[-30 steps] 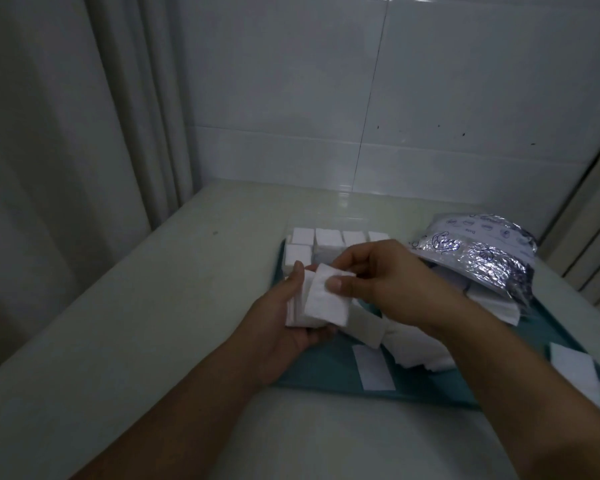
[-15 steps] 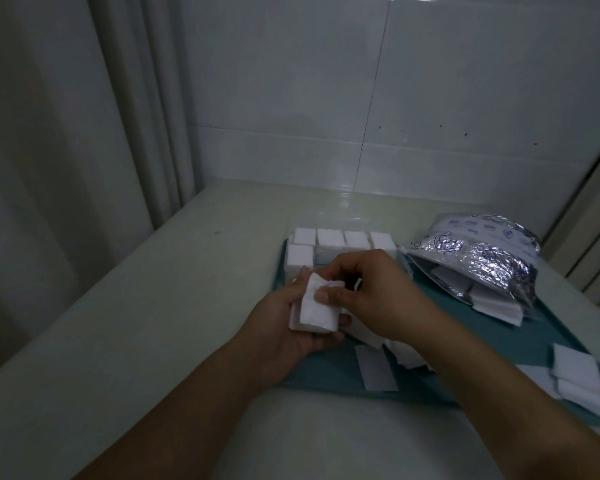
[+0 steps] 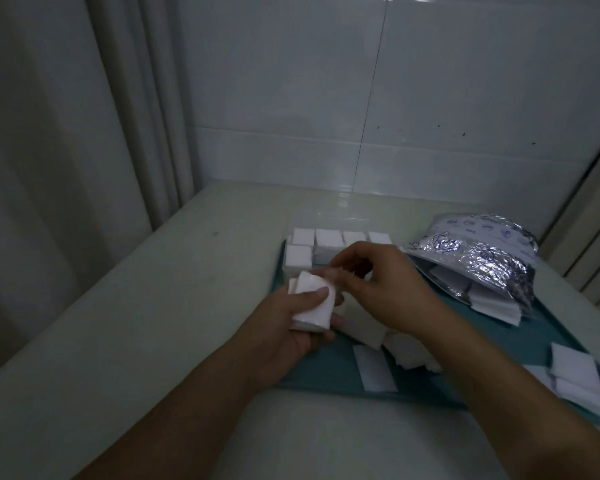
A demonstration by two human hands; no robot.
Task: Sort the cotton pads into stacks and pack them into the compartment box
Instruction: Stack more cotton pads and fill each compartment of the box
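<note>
Cotton pads (image 3: 313,306) sit as a small stack in the left hand (image 3: 284,327), thumb pressed on top, just in front of the compartment box (image 3: 326,249). Right hand (image 3: 378,285) hovers beside the stack, fingers curled; whether it pinches anything I can't tell. Loose pads (image 3: 374,372) and a foil bag (image 3: 478,258) lie to the box's right on the teal tray (image 3: 520,341).

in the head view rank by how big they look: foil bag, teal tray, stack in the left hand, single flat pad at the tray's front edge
1. teal tray
2. foil bag
3. stack held in the left hand and the single flat pad: these look alike in size, and the stack is partly covered by the thumb, so no ranking between them.
</note>
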